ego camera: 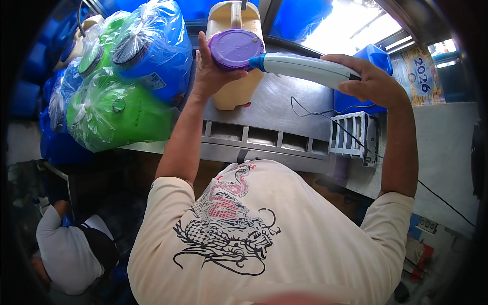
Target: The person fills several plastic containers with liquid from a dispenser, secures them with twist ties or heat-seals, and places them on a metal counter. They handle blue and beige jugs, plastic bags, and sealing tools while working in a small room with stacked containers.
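A cream plastic jug with a moulded handle stands on the steel counter before me. Its wide mouth carries a round purple lid. My left hand grips the lid's rim, fingers up the left side and thumb along the lower edge. In my right hand is a white hand-held heat gun, held about level. Its blue nozzle points left at the lid's right edge; whether it touches I cannot tell.
Blue and green containers in clear plastic bags crowd the left. A blue jerrycan and a white slotted rack stand right. A black cord crosses the counter. A person is at lower left.
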Tool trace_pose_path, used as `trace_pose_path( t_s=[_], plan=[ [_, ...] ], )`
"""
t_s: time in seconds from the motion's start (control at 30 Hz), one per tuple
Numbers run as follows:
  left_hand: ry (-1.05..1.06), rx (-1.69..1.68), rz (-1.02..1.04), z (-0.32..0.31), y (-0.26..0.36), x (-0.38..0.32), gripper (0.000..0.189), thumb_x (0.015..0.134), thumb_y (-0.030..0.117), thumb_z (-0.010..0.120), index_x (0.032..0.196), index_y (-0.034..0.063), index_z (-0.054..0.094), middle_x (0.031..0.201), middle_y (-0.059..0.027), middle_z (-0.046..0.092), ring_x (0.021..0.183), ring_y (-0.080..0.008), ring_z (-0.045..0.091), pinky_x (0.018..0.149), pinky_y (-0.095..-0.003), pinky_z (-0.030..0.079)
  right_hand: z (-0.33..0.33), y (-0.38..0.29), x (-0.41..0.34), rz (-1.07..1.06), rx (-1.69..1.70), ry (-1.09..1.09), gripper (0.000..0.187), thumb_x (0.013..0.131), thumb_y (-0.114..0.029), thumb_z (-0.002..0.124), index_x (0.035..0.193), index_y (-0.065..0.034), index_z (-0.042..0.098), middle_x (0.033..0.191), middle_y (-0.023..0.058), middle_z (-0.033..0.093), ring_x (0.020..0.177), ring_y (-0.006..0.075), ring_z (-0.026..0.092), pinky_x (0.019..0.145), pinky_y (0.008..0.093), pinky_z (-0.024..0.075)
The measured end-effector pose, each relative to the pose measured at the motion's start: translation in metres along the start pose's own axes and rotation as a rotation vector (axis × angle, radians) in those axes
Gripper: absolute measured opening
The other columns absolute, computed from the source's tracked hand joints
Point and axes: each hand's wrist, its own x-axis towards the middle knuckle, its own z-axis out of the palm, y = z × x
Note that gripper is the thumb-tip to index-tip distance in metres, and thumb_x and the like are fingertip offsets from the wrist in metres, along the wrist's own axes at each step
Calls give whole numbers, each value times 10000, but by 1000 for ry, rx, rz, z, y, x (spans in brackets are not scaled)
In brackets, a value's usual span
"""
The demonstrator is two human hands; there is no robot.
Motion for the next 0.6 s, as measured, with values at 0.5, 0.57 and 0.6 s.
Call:
trace_pose_path(
  t_s=[0.5, 0.57, 0.6],
  plan=[
    [-11, -48, -26, -4, -10, 1, 1613, 487, 501, 957, 1517, 165, -239, 1395, -177, 496, 1334, -385, 441, 1168, -594, 129, 18, -97, 79, -119, -400, 16, 585, 864, -231, 676, 1407, -80, 520, 1143, 186, 649, 1002, 272, 639, 927, 346, 504],
    [-13, -24, -25, -3, -10, 1, 1609, 487, 527, 948, 1518, 172, -235, 1407, -174, 490, 1357, -379, 425, 1166, -621, 88, 17, -103, 88, -93, -412, 44, 553, 882, -240, 673, 1387, -64, 534, 1134, 184, 654, 981, 252, 648, 917, 330, 507],
    [-17, -5, -26, -3, -10, 0, 1608, 486, 536, 946, 1518, 176, -234, 1413, -172, 487, 1367, -376, 417, 1165, -633, 67, 15, -105, 92, -93, -405, 31, 547, 884, -244, 673, 1381, -59, 538, 1133, 181, 656, 980, 251, 648, 916, 330, 507]
  ],
)
